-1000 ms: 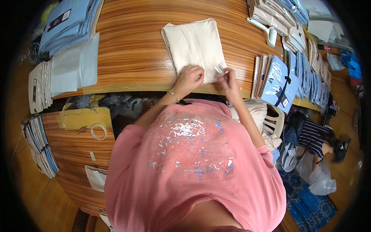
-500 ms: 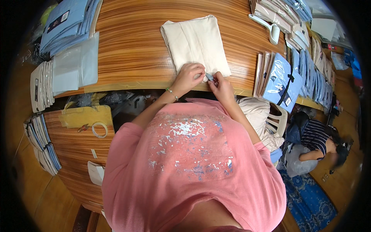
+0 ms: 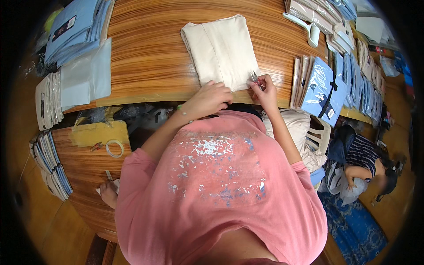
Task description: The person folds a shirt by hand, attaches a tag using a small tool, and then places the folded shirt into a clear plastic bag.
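Note:
A folded cream cloth garment (image 3: 221, 48) lies on the striped wooden table, its near edge close to the table's front edge. My left hand (image 3: 211, 98) rests over that near edge with its fingers curled in. What is between its fingertips is hidden. At the garment's near right corner, my right hand (image 3: 265, 88) grips small thread snips (image 3: 256, 79). Their metal blades point up and away over the cloth, apart from my left hand.
Bagged blue garments (image 3: 324, 88) stand at the right, near a white-handled lint roller (image 3: 312, 35). More packs and clear bags (image 3: 99, 70) are at the left. Another person's hand (image 3: 108, 193) touches a white item on the lower left table. A person in stripes (image 3: 360, 152) is at the right.
My right hand has moved right with the snips, away from my left hand, blades now showing. My left hand has come slightly nearer my body. Another person's hand has appeared at the lower left.

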The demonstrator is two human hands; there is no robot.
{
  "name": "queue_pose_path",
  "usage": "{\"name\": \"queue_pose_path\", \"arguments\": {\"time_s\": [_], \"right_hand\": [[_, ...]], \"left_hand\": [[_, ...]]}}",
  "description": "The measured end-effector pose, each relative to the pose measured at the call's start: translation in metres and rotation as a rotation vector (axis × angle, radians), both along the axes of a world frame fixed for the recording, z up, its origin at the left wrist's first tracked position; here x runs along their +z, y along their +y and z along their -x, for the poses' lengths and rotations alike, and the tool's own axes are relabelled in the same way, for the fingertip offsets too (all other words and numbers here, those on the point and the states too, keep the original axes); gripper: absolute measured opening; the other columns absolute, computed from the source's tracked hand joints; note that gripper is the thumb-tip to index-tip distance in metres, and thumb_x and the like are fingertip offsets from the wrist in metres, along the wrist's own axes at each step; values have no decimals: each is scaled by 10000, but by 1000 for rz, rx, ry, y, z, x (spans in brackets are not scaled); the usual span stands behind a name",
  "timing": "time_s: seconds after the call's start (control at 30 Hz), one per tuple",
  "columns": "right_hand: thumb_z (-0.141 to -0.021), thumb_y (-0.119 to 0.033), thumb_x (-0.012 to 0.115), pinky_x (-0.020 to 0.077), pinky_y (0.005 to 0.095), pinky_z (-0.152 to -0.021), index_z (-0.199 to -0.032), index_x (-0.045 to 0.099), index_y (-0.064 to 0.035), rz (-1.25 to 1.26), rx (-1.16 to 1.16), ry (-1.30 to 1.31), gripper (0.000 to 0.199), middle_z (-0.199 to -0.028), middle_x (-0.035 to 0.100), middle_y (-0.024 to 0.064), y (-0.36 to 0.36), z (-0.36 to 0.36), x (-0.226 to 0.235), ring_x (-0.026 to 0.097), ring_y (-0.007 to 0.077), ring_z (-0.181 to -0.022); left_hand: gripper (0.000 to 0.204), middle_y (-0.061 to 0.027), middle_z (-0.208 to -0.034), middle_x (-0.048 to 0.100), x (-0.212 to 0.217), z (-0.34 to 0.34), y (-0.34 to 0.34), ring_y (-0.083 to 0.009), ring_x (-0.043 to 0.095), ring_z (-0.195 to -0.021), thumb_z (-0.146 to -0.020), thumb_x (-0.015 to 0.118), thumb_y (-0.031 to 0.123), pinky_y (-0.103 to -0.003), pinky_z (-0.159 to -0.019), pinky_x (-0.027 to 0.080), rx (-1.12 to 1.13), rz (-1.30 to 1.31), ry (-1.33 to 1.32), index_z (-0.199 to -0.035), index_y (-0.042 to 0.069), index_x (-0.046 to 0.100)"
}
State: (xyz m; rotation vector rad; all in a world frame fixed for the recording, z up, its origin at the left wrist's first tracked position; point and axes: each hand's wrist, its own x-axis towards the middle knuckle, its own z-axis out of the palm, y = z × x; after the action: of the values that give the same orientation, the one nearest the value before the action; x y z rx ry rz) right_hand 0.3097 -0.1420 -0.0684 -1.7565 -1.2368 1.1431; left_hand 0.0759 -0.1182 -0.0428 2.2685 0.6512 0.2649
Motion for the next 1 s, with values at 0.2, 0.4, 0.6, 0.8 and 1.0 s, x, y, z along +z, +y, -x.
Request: {"name": "queue_pose_path", "arguments": {"time_s": [0.2,0.4,0.6,0.8,1.0], "right_hand": [[-813,-127,696,400,234,-434,-892,484,-21,-58,77,52,250,-643,573,33,3,4,-11,508,74,-501],[-818,-112,693,403,234,-439,-908,481,-15,50,61,71,250,-652,567,33,-3,-1,-14,510,77,-500],[-826,-101,682,416,230,-472,-933,476,-11,80,72,148,249,-691,566,37,-6,-9,-25,511,75,-533],[-810,-104,690,432,248,-562,-945,496,-17,-37,3,36,252,-725,558,37,-6,-17,-25,535,103,-632],[-784,-97,677,458,314,-659,-942,559,13,-340,-197,-316,226,-775,609,113,59,-60,-22,572,193,-698]], "left_hand": [[148,26,-932,556,-56,-37,-2,-164,495,-936,-753,668,229,-332,-838,361,170,-480,19,-859,133,631],[95,0,-845,629,-57,-28,6,-173,549,-832,-766,674,173,-317,-805,384,277,-124,-372,-784,82,652],[63,-55,-707,633,-30,-1,3,-165,579,-716,-800,642,85,-297,-689,431,383,333,-453,-781,29,665],[105,-78,-729,622,-7,20,3,-169,582,-724,-819,638,116,-278,-669,446,417,643,-124,-799,17,668],[319,-131,-1092,552,-48,30,39,-211,505,-1050,-862,613,183,-312,-844,434,1003,199,-573,-1113,0,542]]}}
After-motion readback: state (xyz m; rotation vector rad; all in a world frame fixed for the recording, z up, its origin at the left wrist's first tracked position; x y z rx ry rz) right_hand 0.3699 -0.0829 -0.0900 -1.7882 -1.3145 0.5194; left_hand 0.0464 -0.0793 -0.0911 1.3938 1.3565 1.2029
